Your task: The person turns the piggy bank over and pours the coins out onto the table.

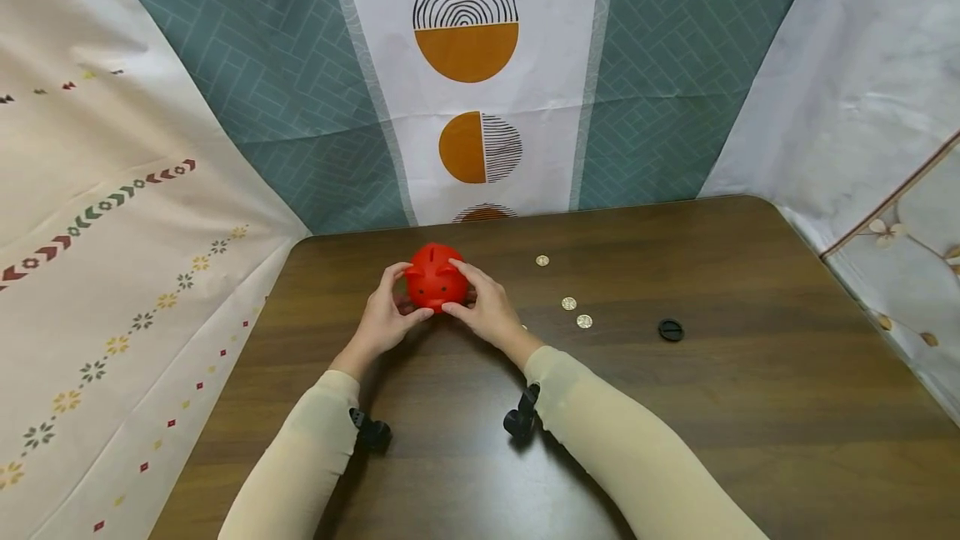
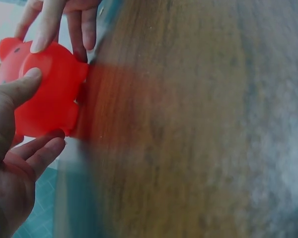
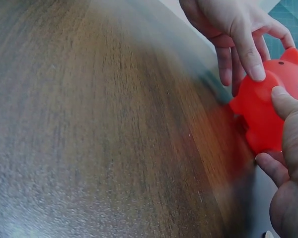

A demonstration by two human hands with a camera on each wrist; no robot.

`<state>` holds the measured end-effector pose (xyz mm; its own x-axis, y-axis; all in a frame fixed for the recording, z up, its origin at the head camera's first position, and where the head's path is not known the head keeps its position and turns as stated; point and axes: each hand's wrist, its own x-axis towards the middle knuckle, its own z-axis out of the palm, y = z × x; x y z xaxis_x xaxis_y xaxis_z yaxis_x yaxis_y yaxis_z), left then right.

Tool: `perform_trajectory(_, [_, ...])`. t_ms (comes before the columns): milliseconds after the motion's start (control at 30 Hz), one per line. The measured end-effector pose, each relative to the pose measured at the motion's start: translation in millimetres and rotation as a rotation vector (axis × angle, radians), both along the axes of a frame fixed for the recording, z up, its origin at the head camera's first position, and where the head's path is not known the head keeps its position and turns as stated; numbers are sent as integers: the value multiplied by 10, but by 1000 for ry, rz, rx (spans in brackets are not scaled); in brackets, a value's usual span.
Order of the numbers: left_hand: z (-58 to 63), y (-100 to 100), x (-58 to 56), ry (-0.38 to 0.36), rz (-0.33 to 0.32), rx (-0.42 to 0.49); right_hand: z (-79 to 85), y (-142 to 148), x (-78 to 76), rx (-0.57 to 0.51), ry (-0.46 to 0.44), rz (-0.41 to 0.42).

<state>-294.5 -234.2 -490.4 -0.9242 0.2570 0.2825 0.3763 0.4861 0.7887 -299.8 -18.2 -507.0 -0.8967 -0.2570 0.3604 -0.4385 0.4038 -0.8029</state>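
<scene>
A red piggy bank [image 1: 435,280] with a coin slot on top is at the far left part of the wooden table, its face toward me. My left hand [image 1: 384,319] grips its left side, thumb near the snout and fingers around the flank. On the other side my right hand [image 1: 489,307] grips it the same way. Both thumbs press close to the snout in the left wrist view, where the piggy bank [image 2: 49,99] shows its rounded body and short feet. The right wrist view shows the piggy bank [image 3: 260,119] between both hands.
Right of the hands lie several gold coins, among them a far coin [image 1: 542,260] and a nearer coin [image 1: 584,322]. Farther right is a round black plug [image 1: 671,330]. Patterned cloth [image 1: 480,148] hangs behind the wooden table [image 1: 750,407].
</scene>
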Motion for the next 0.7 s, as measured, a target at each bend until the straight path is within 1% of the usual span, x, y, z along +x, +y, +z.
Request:
perform_trajectory(167, [-31, -14, -10, 9, -2, 13, 9, 13, 2, 42, -6, 5])
perform_trajectory(300, [-35, -23, 15, 18, 12, -35, 46, 84, 12, 105, -11, 18])
perform_trajectory(400, [17, -49, 81, 26, 29, -100, 119, 221, 45, 131, -30, 25])
perform_trajectory(467, [75, -82, 141, 44, 35, -160, 192, 377, 76, 144, -29, 28])
perform_trajectory(533, [144, -129, 215, 70, 54, -243, 280, 586, 120, 163, -5, 35])
perform_trajectory(600, [215, -190, 296, 111, 71, -325, 378, 844, 167, 200, 46, 47])
perform_trajectory(700, [326, -290, 428, 167, 97, -404, 528, 1302, 268, 269, 101, 44])
